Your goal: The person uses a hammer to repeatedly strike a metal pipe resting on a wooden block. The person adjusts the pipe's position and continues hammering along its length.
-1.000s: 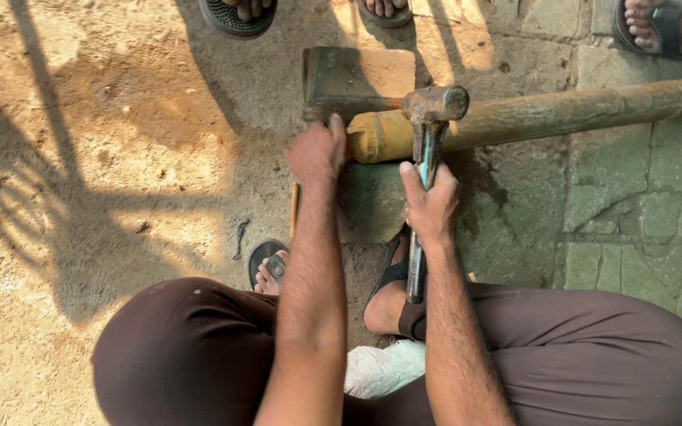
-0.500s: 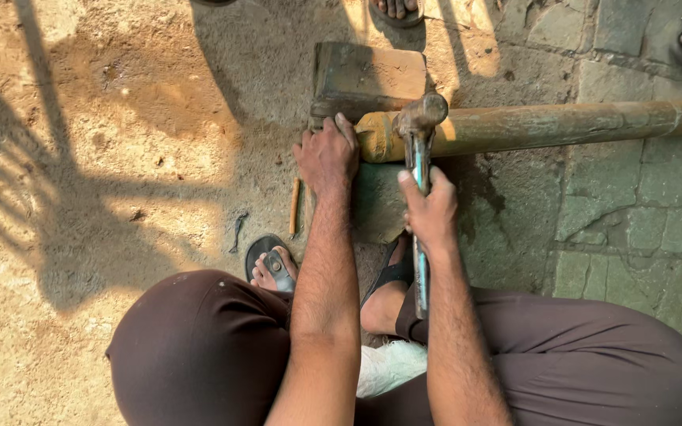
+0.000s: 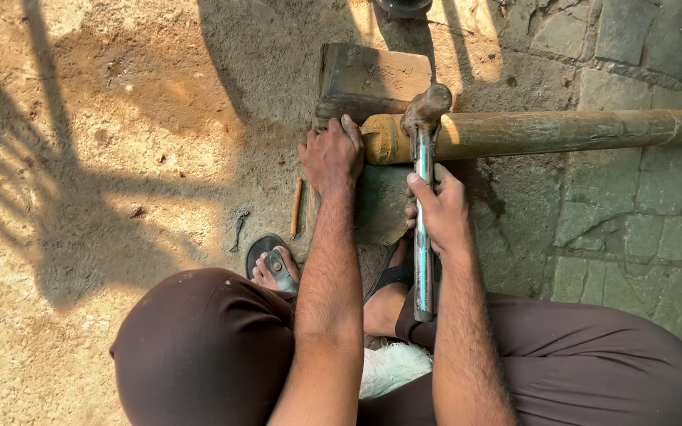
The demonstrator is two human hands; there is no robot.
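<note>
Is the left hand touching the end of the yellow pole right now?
Touching. The head view shows the left hand with its fingers pressed against the end of the yellow pole, no gap visible.

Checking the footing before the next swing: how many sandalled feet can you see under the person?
2. One sandalled foot sits left of the left forearm; the other foot lies between the forearms, below the stone block. Part of another sandal shows at the top edge.
</note>
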